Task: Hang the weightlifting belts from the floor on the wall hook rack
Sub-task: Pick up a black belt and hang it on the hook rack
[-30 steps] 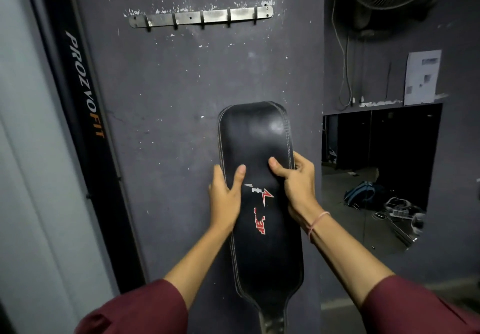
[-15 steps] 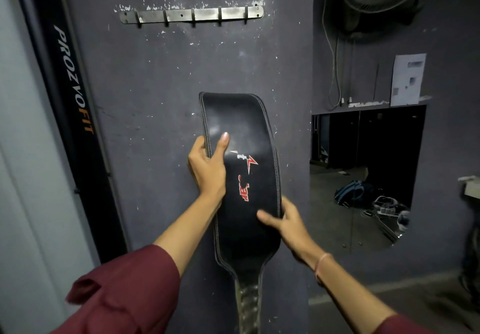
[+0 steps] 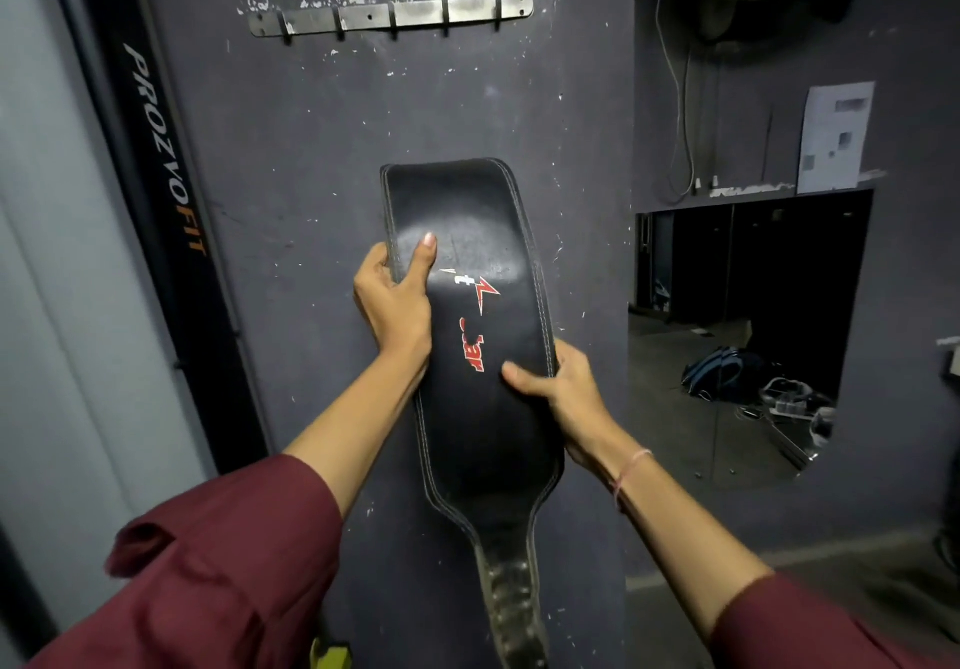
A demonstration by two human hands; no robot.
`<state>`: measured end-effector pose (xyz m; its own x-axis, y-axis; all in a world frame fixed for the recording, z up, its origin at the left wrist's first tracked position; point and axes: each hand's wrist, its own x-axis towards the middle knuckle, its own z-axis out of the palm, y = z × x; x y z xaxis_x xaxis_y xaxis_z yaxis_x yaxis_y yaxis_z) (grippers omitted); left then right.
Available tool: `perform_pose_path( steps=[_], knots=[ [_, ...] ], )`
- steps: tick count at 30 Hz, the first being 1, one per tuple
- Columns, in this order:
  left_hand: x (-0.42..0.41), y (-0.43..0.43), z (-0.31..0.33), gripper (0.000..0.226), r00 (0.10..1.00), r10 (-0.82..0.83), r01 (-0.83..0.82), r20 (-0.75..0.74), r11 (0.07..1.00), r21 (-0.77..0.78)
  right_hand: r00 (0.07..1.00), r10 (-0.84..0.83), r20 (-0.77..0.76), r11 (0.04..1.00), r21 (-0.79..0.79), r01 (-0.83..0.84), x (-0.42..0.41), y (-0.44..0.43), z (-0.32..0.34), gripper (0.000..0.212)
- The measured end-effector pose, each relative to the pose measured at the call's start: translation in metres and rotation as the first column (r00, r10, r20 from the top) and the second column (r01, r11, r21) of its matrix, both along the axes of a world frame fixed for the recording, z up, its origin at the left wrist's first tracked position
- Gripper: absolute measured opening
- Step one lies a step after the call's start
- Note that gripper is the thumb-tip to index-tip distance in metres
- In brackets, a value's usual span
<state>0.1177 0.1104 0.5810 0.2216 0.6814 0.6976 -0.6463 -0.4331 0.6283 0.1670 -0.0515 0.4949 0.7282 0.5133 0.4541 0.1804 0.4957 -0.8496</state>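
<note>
The left hand (image 3: 397, 304) grips the black belt's (image 3: 478, 356) upper edge, thumb across its face. The right hand (image 3: 563, 387) clamps its lower edge (thumb in front). The hook rack (image 3: 392, 16) hangs well above both.

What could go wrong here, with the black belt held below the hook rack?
The left hand and right hand pinch only the edges of the glossy black leather weightlifting belt; it may slip.
Its wide end points toward the metal wall hook rack, while the narrow strap end hangs below, so the hooks may catch nothing.
</note>
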Motion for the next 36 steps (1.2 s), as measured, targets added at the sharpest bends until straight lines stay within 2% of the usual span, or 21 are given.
perform_pose_path(
  steps=[3, 5, 10, 14, 19, 22, 24, 26, 28, 31, 34, 36],
  knots=[
    [-0.002, -0.004, -0.005, 0.043, 0.999, -0.015, 0.016, -0.044, 0.999, 0.036, 0.999, 0.001, -0.044, 0.996, -0.095, -0.006, -0.009, -0.007, -0.042, 0.034],
    [-0.002, -0.006, -0.010, 0.042, 0.998, -0.002, 0.005, -0.058, 0.999, 0.050, 0.998, -0.013, -0.068, 0.994, -0.111, 0.005, -0.012, -0.007, -0.041, 0.032],
    [-0.009, -0.017, -0.008, 0.044, 0.973, 0.128, -0.104, -0.192, 0.986, 0.131, 0.995, -0.083, -0.051, 0.995, 0.059, 0.086, 0.000, 0.003, 0.032, 0.024],
    [-0.015, -0.021, -0.030, 0.031, 0.925, 0.230, -0.152, -0.304, 0.953, 0.261, 0.985, -0.163, -0.056, 0.978, 0.125, 0.169, 0.002, 0.010, 0.045, 0.028],
    [-0.032, -0.035, -0.117, 0.048, 0.901, 0.262, -0.190, -0.347, 0.955, 0.227, 0.977, -0.210, -0.042, 0.962, 0.167, 0.214, 0.008, 0.019, 0.065, 0.029],
    [-0.036, -0.033, -0.163, 0.073, 0.835, 0.168, -0.105, -0.524, 0.983, 0.148, 0.971, -0.234, -0.053, 0.954, 0.181, 0.240, 0.015, 0.022, 0.071, 0.027],
    [-0.038, -0.032, -0.174, 0.074, 0.851, 0.069, -0.020, -0.520, 0.995, 0.099, 0.970, -0.240, -0.049, 0.953, 0.176, 0.245, 0.018, 0.021, 0.069, 0.027],
    [-0.037, -0.036, -0.163, 0.054, 0.900, -0.044, 0.085, -0.434, 0.994, 0.075, 0.971, -0.236, -0.028, 0.957, 0.169, 0.237, 0.019, 0.018, 0.069, 0.029],
    [-0.029, -0.034, -0.144, 0.038, 0.929, -0.078, 0.103, -0.363, 0.993, 0.051, 0.972, -0.234, -0.010, 0.955, 0.185, 0.232, 0.022, 0.015, 0.071, 0.030],
    [-0.014, -0.026, -0.105, 0.025, 0.929, -0.108, 0.128, -0.353, 0.991, 0.031, 0.973, -0.230, -0.016, 0.945, 0.236, 0.228, 0.027, 0.008, 0.074, 0.030],
    [0.005, -0.013, -0.038, 0.045, 0.922, -0.147, 0.125, -0.358, 0.989, -0.085, 0.980, -0.200, -0.011, 0.961, 0.193, 0.199, 0.025, 0.003, 0.062, 0.032],
    [0.008, -0.005, 0.011, 0.043, 0.860, -0.255, 0.157, -0.441, 0.956, -0.247, 0.988, -0.152, 0.007, 0.976, 0.159, 0.149, 0.017, 0.005, 0.052, 0.034]
  ],
)
